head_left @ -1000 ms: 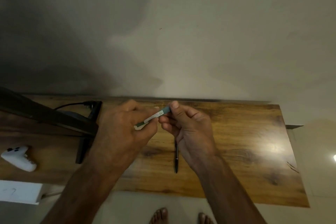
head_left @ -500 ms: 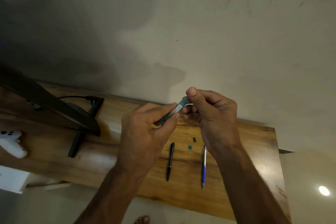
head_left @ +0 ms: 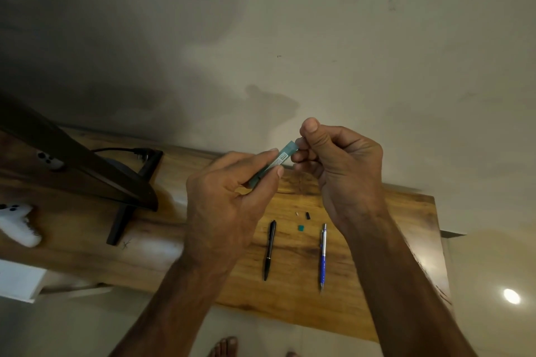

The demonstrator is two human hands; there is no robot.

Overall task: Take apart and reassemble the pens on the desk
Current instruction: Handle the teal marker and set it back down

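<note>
My left hand (head_left: 229, 200) grips a teal pen barrel (head_left: 285, 155) with a white label, held slanted above the wooden desk (head_left: 377, 284). At the barrel's upper end my right hand (head_left: 339, 159) has its fingers curled and pinched together; what they pinch is hidden. A black pen (head_left: 269, 249) and a blue-and-silver pen (head_left: 322, 255) lie on the desk below my hands. Between them lie a small teal piece (head_left: 300, 228), a small black piece (head_left: 307, 215) and a tiny pale piece (head_left: 297, 214).
A dark monitor (head_left: 72, 159) on a black stand (head_left: 121, 220) with a cable occupies the desk's left side. A white game controller (head_left: 17, 226) lies at far left. A white box (head_left: 17, 281) sits below the desk edge. Bare toes (head_left: 226, 346) show on the floor.
My hands have risen with the teal barrel and the view has shifted, revealing the blue pen and small parts on the desk. My right hand now sits at the barrel's open end.
</note>
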